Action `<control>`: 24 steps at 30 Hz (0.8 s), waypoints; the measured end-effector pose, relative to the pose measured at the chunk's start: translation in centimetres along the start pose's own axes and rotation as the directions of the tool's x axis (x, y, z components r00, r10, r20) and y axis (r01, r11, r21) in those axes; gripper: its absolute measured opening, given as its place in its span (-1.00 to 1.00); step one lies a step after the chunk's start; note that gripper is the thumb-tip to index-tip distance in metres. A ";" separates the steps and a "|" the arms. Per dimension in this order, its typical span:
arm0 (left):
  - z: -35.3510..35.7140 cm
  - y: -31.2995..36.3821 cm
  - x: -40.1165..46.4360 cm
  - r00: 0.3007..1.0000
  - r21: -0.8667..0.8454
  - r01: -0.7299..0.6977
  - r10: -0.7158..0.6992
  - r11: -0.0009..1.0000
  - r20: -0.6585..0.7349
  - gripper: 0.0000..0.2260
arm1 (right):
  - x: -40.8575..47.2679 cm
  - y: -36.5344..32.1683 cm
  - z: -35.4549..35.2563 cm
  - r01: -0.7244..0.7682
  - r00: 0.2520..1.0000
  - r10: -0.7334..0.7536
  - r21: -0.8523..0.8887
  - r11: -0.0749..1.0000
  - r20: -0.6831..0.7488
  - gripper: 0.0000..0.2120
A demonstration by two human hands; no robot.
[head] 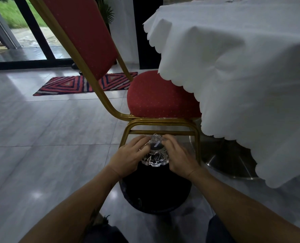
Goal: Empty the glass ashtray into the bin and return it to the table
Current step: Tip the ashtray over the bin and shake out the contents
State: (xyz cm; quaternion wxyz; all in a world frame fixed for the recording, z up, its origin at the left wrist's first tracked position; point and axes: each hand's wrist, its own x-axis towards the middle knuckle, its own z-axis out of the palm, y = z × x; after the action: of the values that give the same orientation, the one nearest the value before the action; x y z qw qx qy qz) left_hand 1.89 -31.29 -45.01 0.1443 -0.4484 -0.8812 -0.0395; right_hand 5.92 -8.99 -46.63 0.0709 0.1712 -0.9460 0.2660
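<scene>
A cut-glass ashtray (155, 152) is tilted over the far rim of a round black bin (154, 192) on the floor. My left hand (128, 156) grips its left side and my right hand (179, 157) grips its right side. Dark ash and a small white piece show inside the glass. The bin's inside is dark and nothing in it can be made out. The table (251, 55) with a white scalloped cloth stands to the right, well above the bin.
A red chair with a gold frame (163, 100) stands right behind the bin, its seat partly under the cloth. The table's metal base (224, 160) lies to the right. A striped rug (86, 83) and glass doors are farther back on the grey tiled floor.
</scene>
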 end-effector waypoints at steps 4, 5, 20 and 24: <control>-0.6 -0.2 0.2 1.000 0.009 -0.027 0.027 1.000 -0.013 -0.59 | 0.1 -0.2 0.3 -0.007 1.000 0.007 0.014 1.000 -0.002 -0.49; -0.8 -0.2 0.2 1.000 -0.004 -0.011 0.011 1.000 -0.015 -0.57 | 0.1 -0.2 0.3 -0.007 1.000 0.007 0.028 1.000 -0.012 -0.49; -1.9 2.6 1.2 0.818 -0.614 0.490 -0.569 0.619 0.080 -0.61 | 2.1 -2.1 0.8 -0.244 0.865 0.428 0.523 0.816 -0.263 -0.71; -1.4 2.3 1.2 0.762 -0.682 0.539 -0.631 0.495 0.144 -0.66 | 2.2 -2.0 0.6 -0.300 0.891 0.403 0.397 0.867 -0.208 -0.86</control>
State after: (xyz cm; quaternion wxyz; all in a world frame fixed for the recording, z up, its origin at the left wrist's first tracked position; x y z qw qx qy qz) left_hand 3.42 -29.28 -43.48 -0.0002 -0.1389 -0.8884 -0.4376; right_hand 4.57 -11.52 -45.74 0.1236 -0.0360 -0.8775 0.4621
